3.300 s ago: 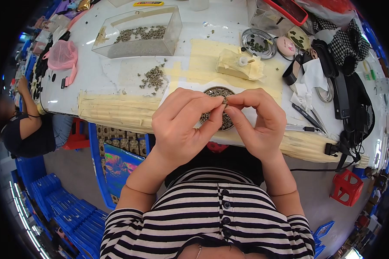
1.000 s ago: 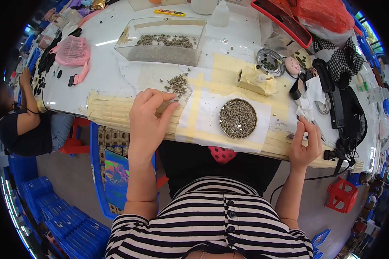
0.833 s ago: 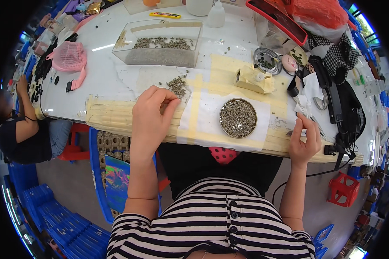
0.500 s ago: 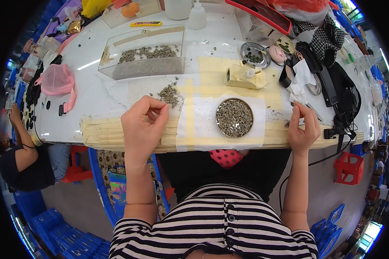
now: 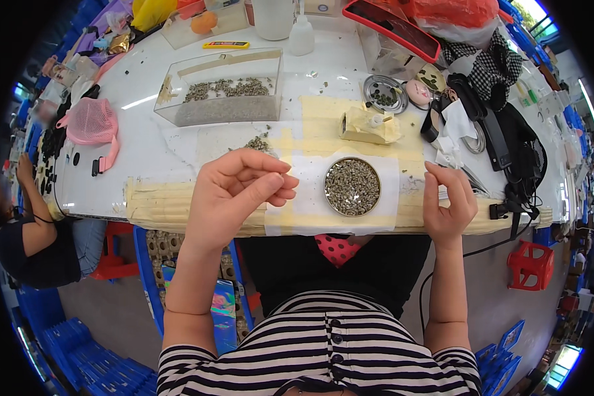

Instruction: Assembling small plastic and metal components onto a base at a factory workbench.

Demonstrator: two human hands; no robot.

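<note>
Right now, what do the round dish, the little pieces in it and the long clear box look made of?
Round dish: probably metal; thin, shiny rim. Little pieces: likely metal; greyish, glinting. Clear box: probably plastic, possibly glass; smooth, see-through walls.

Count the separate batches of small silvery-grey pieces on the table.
3: one in the round tin, one in the clear box, and one loose pile just beyond the left hand, which partly hides it. More may be hidden.
</note>
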